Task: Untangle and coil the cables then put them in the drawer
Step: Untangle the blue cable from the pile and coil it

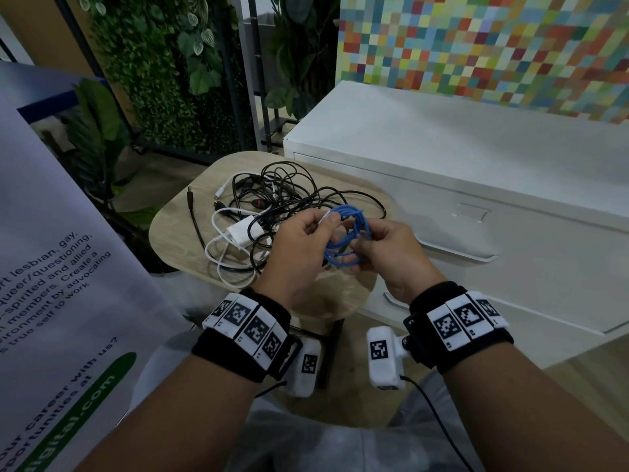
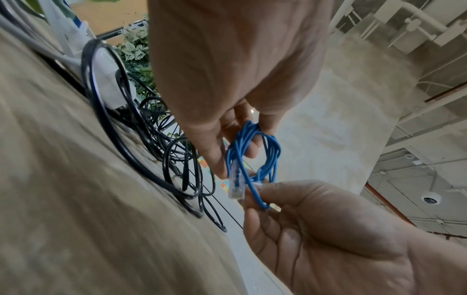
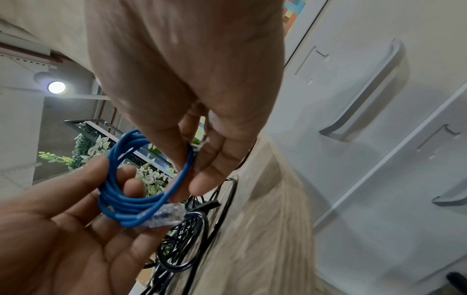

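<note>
A blue network cable (image 1: 350, 214) is wound into a small coil and held between both hands above the wooden side table (image 1: 170, 240). My left hand (image 1: 320, 229) has its fingers through the coil (image 2: 272, 151) and grips it. My right hand (image 1: 360, 243) pinches the strands (image 3: 126, 201) on the other side. A clear plug (image 2: 236, 185) at the cable's end sticks out between the hands (image 3: 166, 214). A tangle of black and white cables (image 1: 272, 206) with a white charger (image 1: 243, 233) lies on the table behind. The white drawer cabinet (image 1: 442, 148) stands to the right, its drawers shut.
A printed banner (image 1: 68, 267) leans close on the left. Plants (image 1: 163, 80) stand behind the table. The drawer handle (image 1: 456, 248) is just right of my right hand. A loose black plug end (image 1: 190, 195) lies at the table's left edge.
</note>
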